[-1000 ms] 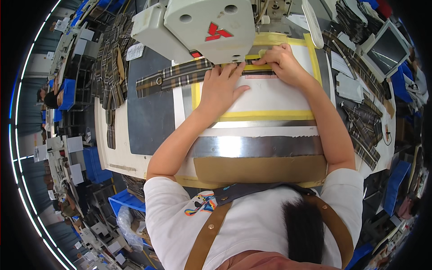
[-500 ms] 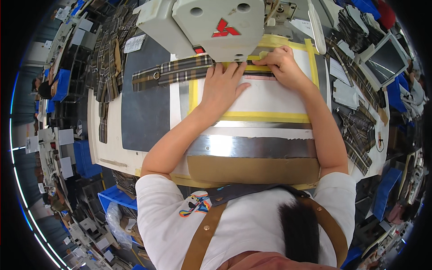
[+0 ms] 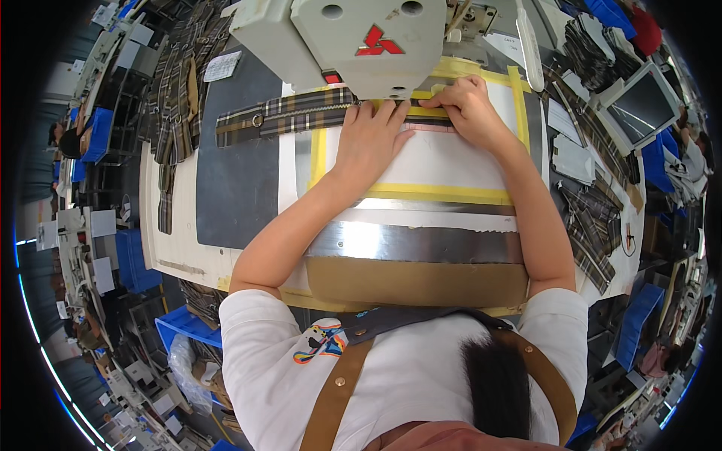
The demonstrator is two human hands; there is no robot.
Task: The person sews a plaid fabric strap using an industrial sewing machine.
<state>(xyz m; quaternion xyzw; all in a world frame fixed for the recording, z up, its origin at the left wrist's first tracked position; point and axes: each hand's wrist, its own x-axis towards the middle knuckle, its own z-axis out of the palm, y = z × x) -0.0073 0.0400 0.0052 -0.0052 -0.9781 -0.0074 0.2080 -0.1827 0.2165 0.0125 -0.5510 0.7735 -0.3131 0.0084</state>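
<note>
A plaid fabric strip with a zip and metal ring runs crosswise under the white sewing machine head. My left hand lies palm down with fingers apart, their tips pressing on the strip just below the head. My right hand is closed, with bent fingers pinched at a yellow guide piece on the strip's right part; what lies between them is hidden. Beneath both hands is a white work plate bordered with yellow tape, above a metal band and a brown padded edge.
Plaid pieces lie at the left and right. A small screen stands at the right, beside papers. A dark mat lies left of the plate. Blue bins sit below the table; co-workers are at both sides.
The view has shifted slightly, moving the scene left in the picture. My left thumb has moved a little closer to the strip; both hands otherwise stay in much the same places.
</note>
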